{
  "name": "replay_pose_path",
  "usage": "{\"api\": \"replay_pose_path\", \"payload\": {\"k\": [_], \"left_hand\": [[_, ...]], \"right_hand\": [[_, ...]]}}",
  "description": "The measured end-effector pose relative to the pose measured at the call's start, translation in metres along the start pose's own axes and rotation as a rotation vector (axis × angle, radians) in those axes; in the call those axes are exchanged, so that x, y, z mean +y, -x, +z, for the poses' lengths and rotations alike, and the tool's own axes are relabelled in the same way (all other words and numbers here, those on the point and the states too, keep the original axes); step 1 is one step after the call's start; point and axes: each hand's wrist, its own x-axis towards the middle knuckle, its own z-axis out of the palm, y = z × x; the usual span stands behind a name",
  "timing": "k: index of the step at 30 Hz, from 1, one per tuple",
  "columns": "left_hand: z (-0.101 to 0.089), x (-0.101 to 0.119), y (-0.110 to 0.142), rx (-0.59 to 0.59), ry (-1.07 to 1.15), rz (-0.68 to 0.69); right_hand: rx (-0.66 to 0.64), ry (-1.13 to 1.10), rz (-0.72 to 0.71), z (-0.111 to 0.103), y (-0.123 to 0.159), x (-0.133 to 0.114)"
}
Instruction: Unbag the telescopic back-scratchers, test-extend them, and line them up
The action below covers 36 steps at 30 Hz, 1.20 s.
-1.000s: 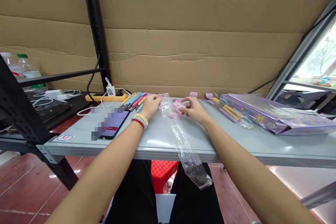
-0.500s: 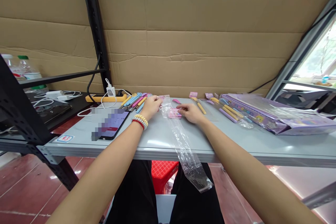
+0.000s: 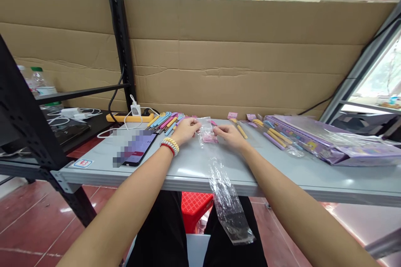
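Observation:
A clear plastic bag (image 3: 205, 127) is between my two hands at the middle of the table. My left hand (image 3: 187, 130) pinches its left edge with the fingertips. The closed fingers of my right hand (image 3: 231, 136) meet its right edge. Just below the fingertips, pink cards (image 3: 209, 139) lie by the plastic. A long clear plastic strip (image 3: 228, 208) runs toward me and hangs over the table edge onto my lap. Behind my right fingers a small pink piece (image 3: 214, 123) shows, mostly hidden. Several coloured handled tools (image 3: 166, 121) lie in a row beyond my left hand.
A phone (image 3: 140, 148) lies left of my left forearm, near an orange power strip (image 3: 125, 117) with white cables. To the right are a yellow-handled piece (image 3: 242, 131), packed handled pieces (image 3: 275, 135) and a purple box (image 3: 328, 137). A cardboard wall (image 3: 234, 58) stands behind.
My left hand has shifted slightly right, and the bag's upper end has moved right with it, closer to my right hand. The camera view has tilted a little.

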Motion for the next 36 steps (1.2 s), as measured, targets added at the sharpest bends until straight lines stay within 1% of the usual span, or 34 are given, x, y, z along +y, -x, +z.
{"api": "replay_pose_path", "payload": {"k": [3, 5, 9, 15, 17, 22, 24, 26, 30, 31, 32, 33, 34, 36], "left_hand": [[0.000, -0.001, 0.000, 0.010, -0.013, 0.014], [0.000, -0.003, -0.001, 0.008, -0.017, 0.007], [0.000, -0.005, -0.002, -0.013, 0.023, -0.038], [0.000, -0.009, -0.002, -0.141, 0.017, -0.114], [0.001, -0.009, -0.002, -0.117, 0.022, -0.103], [-0.001, -0.005, -0.004, 0.048, 0.122, -0.059], [-0.002, -0.004, -0.004, 0.072, 0.152, -0.058], [-0.003, -0.004, -0.003, 0.048, 0.155, -0.078], [-0.001, -0.004, -0.002, -0.129, 0.096, -0.105], [-0.001, -0.004, -0.002, -0.156, 0.073, -0.095], [-0.001, -0.004, -0.002, -0.155, 0.055, -0.082], [0.000, -0.004, -0.002, -0.117, 0.049, -0.068], [-0.001, -0.004, -0.003, -0.051, 0.058, -0.056], [-0.002, -0.004, -0.006, 0.128, 0.115, -0.039]], "right_hand": [[-0.149, -0.084, 0.013, -0.001, 0.002, -0.006], [-0.200, -0.140, 0.034, -0.001, 0.003, -0.008], [-0.195, -0.217, 0.065, -0.002, 0.002, -0.012], [-0.179, -0.272, 0.072, -0.001, -0.001, -0.011], [-0.187, -0.282, 0.082, 0.000, 0.000, -0.010], [-0.233, -0.335, 0.140, -0.002, 0.003, -0.011], [-0.239, -0.347, 0.151, -0.002, 0.004, -0.012], [-0.226, -0.354, 0.150, -0.002, 0.003, -0.011], [-0.206, -0.350, 0.135, -0.001, 0.002, -0.011], [-0.204, -0.343, 0.139, -0.002, 0.002, -0.012], [-0.206, -0.338, 0.147, -0.002, 0.003, -0.014], [-0.216, -0.335, 0.156, -0.002, 0.003, -0.015], [-0.236, -0.332, 0.164, -0.003, 0.004, -0.016], [-0.306, -0.322, 0.181, -0.005, 0.005, -0.017]]}}
